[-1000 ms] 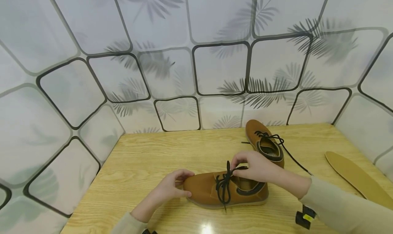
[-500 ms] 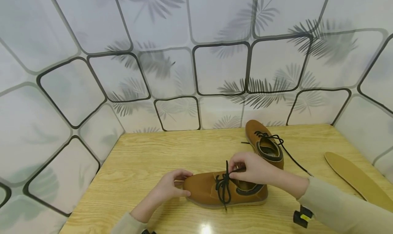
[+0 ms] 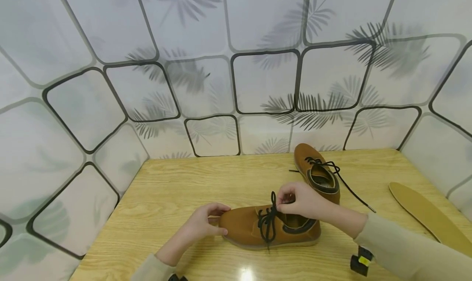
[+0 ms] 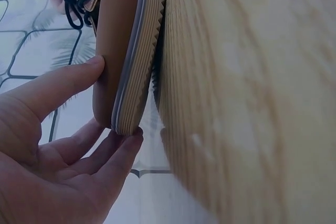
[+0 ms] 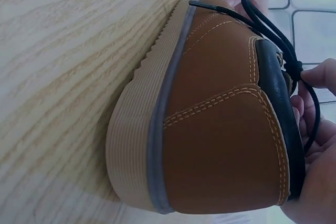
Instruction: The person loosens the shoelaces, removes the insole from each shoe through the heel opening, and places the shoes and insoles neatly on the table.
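Pinching black lace (image 5: pixel 293 70), right hand (image 3: pixel 304 201), left hand (image 3: pixel 203 221) gripping brown shoe (image 3: pixel 241 223) at toe, lace now rising in a loop

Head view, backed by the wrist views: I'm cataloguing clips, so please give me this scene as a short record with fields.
Main item: near shoe, brown, sole down, toe toward the person's left
Fastening: black lace, with a loop hanging over the near side
Left hand: holds the near shoe at the toe
Right hand: pinches the black lace
Second item: far shoe, brown, toe toward the backdrop
Other item: flat tan piece, at the right
Surface: wood-grain table
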A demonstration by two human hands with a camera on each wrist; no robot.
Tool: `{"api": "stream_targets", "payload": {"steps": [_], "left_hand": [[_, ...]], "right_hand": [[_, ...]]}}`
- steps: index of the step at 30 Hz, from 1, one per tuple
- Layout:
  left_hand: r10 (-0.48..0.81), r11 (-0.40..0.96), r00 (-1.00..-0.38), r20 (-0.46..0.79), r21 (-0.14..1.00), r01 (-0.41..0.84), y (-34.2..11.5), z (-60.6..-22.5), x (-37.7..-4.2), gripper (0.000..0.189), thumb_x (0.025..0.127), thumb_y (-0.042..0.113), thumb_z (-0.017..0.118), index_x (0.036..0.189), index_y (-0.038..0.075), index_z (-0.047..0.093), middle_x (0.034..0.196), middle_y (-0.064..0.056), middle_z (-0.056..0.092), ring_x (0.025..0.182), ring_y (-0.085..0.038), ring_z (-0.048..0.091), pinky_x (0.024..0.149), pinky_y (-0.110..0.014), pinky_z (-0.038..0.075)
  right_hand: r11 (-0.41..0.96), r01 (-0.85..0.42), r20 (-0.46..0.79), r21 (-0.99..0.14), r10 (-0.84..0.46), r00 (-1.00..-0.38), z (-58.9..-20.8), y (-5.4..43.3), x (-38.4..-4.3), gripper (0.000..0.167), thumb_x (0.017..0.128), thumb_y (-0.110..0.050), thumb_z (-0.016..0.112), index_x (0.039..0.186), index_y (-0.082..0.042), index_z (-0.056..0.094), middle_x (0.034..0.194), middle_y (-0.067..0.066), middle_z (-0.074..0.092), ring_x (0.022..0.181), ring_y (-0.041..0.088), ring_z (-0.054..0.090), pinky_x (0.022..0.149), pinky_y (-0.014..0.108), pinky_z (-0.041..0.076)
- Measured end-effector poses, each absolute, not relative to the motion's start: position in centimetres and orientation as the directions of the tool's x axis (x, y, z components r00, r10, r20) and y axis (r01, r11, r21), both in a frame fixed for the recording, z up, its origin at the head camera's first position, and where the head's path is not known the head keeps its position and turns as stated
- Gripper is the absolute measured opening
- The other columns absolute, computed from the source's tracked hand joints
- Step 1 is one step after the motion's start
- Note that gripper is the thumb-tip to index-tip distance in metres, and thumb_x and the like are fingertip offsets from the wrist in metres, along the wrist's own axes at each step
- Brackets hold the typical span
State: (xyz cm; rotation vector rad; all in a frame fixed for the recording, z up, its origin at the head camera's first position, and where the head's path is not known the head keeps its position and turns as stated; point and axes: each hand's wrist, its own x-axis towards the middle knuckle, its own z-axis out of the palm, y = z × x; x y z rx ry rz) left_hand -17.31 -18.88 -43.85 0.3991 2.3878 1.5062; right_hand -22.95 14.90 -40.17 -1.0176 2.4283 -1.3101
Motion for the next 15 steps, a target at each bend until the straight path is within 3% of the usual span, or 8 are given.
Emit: {"api": "stream_targets", "payload": {"steps": [9,15], "left_hand": [[0.388,0.417,-0.916,-0.1,0.906,0.078,-18.92,-43.85,-17.4,0.057,0.086,-0.004,0.084,0.138,-0.006,0.061,0.14,-0.025,0.064,0.131,-0.042,0.06,0.111,-0.043,0.058],[0.389,0.415,-0.916,-0.097,0.906,0.08,-18.91,-43.81,-17.4,0.057,0.086,-0.005,0.084,0.138,-0.006,0.061,0.139,-0.025,0.064,0.131,-0.043,0.061,0.109,-0.041,0.059]], "right_hand": [[0.345,-0.289,0.042,-0.893,-0.575,-0.817,-39.87,15.13,-23.0,0.006,0.09,-0.006,0.069,0.09,0.0,0.072,0.087,-0.003,0.069,0.08,0.007,0.059,0.075,0.022,0.051],[0.329,-0.331,0.059,-0.884,-0.626,-0.778,-39.88,15.23,-23.1,0.005,0.095,-0.006,0.07,0.092,-0.001,0.069,0.09,0.0,0.068,0.081,0.006,0.059,0.073,0.022,0.052]]}}
